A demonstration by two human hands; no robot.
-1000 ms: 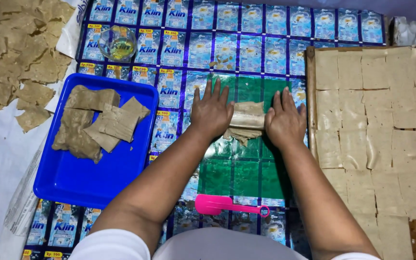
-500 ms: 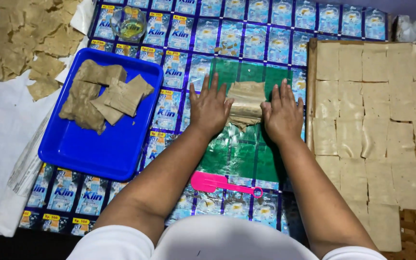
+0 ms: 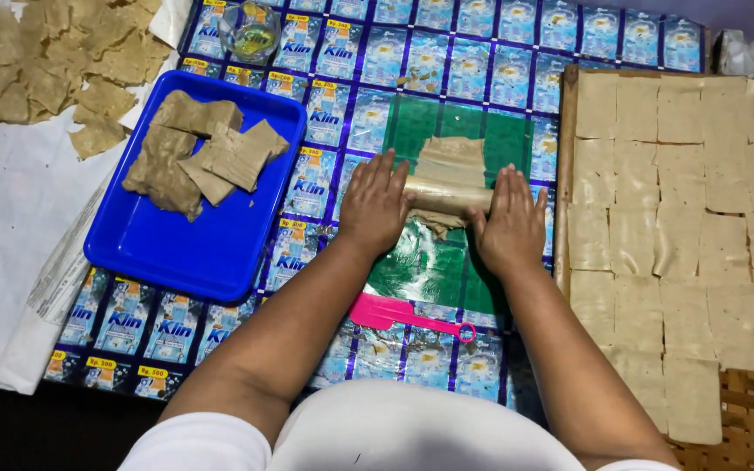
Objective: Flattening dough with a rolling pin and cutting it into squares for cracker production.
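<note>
Tray of cut dough squares (image 3: 682, 227), right. Blue tray (image 3: 176, 244) of flattened pieces, left. Green sheet (image 3: 447, 262), centre, bearing dough strip (image 3: 451, 161). Roller (image 3: 447, 196) across it: my left hand (image 3: 375, 205) and right hand (image 3: 508, 228) press flat on its ends, fingers spread, gripping nothing.

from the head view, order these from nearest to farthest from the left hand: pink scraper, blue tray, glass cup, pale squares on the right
Measured from the left hand:
1. Blue tray, just to its left.
2. Pink scraper, below it, toward the person; close to the tray's rank.
3. Glass cup, at the top edge, up and left.
4. Pale squares, beyond the right hand.
</note>
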